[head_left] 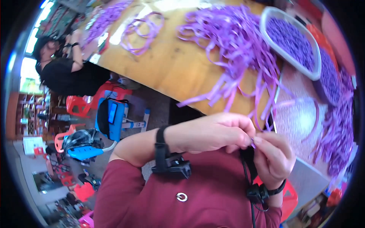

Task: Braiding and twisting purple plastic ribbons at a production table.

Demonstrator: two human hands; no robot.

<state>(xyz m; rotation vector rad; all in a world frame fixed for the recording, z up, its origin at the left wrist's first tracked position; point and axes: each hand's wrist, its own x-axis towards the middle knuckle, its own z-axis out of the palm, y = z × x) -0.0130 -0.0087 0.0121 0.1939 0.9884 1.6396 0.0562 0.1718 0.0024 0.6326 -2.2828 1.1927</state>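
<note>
My left hand (218, 133) and my right hand (274, 156) meet in front of my chest, just off the table edge. The fingertips of both pinch a narrow purple ribbon (255, 122), which runs up between them toward the table. A small purple bit shows where the fingers meet; its exact shape is too small to make out. Beyond my hands lies a big tangled heap of purple ribbons (239, 41) on the wooden table (156, 72), some ends hanging toward me. Each of my wrists wears a black strap with a small device.
A white tub (262, 24) of small purple pieces stands at the far right, beside a purple container (327, 91) of similar pieces. More ribbons (336, 133) hang at right. Looped ribbons (142, 32) lie at far left. A person (68, 72) sits there; a blue chair (110, 117) stands nearer.
</note>
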